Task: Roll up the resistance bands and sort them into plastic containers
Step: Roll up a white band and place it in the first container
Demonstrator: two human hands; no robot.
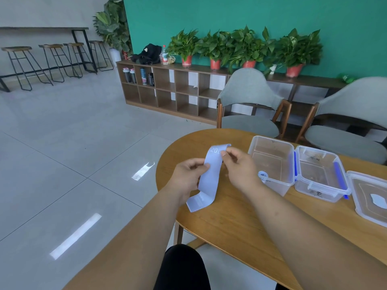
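A pale lilac resistance band (pixel 210 176) hangs between both hands above the round wooden table (pixel 230 222). My left hand (pixel 189 176) grips its left edge about halfway down. My right hand (pixel 238 166) pinches the top end, where white print shows. The band's lower end trails on the tabletop. Right of the hands stand two clear plastic containers: the nearer one (pixel 272 162) has a rolled lilac band (pixel 263 175) in its front left corner, and the second (pixel 320 174) has blue clips.
A clear lid (pixel 368 197) with a white label lies at the table's right edge. Two grey chairs (pixel 249 105) stand behind the table. A wooden shelf with potted plants (pixel 215 51) runs along the green wall. My dark-clothed knee (pixel 182 266) is below the table edge.
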